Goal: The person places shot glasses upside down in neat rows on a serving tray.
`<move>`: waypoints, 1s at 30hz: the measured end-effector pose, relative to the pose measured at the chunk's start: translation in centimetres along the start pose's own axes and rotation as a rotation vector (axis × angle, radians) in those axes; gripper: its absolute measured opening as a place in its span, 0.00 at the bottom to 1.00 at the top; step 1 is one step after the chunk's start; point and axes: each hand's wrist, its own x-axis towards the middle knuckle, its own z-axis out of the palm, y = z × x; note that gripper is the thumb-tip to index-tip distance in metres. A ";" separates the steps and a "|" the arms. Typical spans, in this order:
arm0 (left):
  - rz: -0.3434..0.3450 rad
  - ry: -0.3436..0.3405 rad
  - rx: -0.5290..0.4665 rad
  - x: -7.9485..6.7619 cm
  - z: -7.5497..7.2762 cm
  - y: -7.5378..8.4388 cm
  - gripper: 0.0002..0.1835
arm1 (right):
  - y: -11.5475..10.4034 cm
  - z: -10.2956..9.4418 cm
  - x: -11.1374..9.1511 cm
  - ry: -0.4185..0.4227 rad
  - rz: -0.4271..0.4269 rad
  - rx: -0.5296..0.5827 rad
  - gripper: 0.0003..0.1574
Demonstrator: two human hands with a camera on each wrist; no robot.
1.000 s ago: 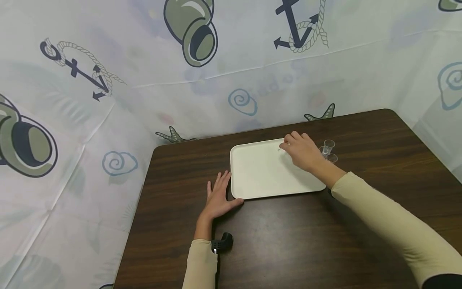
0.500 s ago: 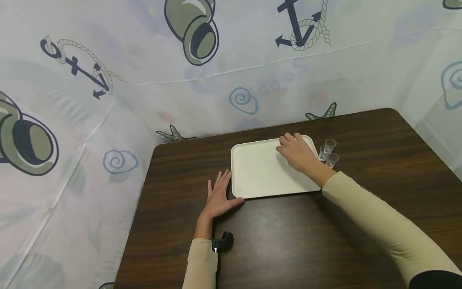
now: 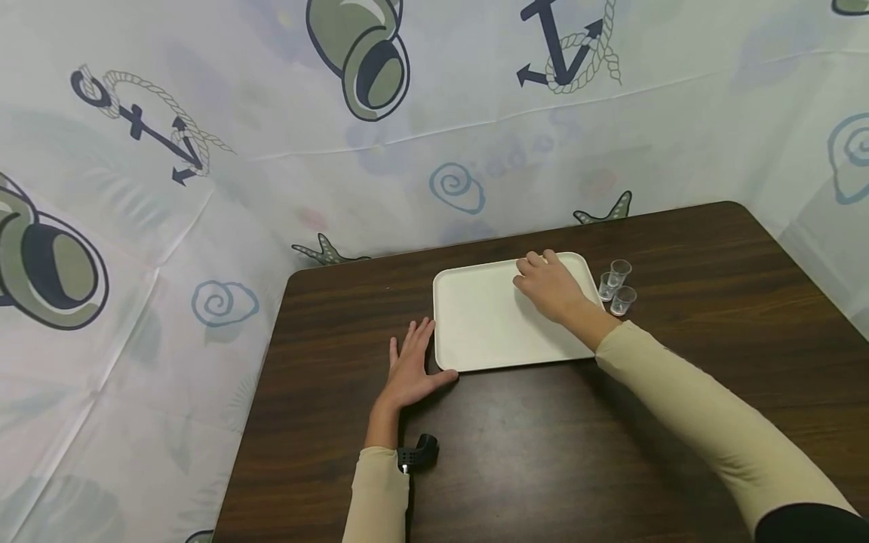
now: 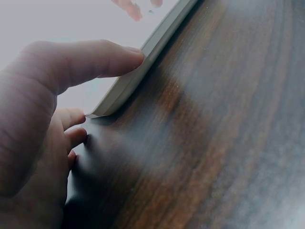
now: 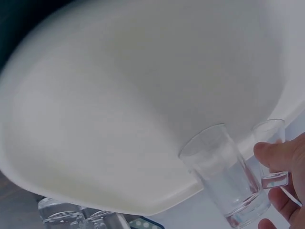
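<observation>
A cream tray (image 3: 475,317) lies on the dark wooden table. My left hand (image 3: 409,373) spreads around its front left corner, the thumb (image 4: 107,59) resting on the rim and the fingers along the left side. Over the tray's far right part, my right hand (image 3: 548,290) pinches a clear shot glass (image 5: 274,179), which the hand hides in the head view. Next to those fingers the right wrist view shows a second shot glass (image 5: 224,171); whether the hand touches it, I cannot tell. Both glasses' rims face the tray's white surface in that view.
Three more clear shot glasses (image 3: 623,301) stand close together just off the tray's right edge. A patterned cloth wall (image 3: 387,188) rises behind the table's (image 3: 516,452) far edge. A black wrist device (image 3: 419,454) sits at the left cuff.
My right hand has moved a little to the left over the tray, and the three shot glasses beside it show more fully. My left hand keeps its place at the corner.
</observation>
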 end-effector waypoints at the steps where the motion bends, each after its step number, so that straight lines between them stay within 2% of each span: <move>1: 0.000 0.000 0.003 0.0 0.0 0.0 0.55 | -0.1 0.0 0.1 0.002 0.000 -0.003 0.08; 7: -0.006 0.005 0.010 0.0 0.0 0.0 0.55 | -0.6 -0.2 0.5 0.025 -0.013 -0.003 0.09; 13: -0.007 0.001 0.011 0.1 0.1 0.0 0.55 | -1.0 -0.2 0.7 -0.007 -0.019 -0.026 0.10; 24: -0.004 0.002 0.013 0.1 0.1 0.0 0.55 | -1.3 0.3 0.9 -0.003 -0.063 -0.084 0.07; 30: 0.000 0.010 0.015 0.2 0.2 -0.2 0.55 | -1.3 0.4 0.9 0.012 -0.057 -0.072 0.05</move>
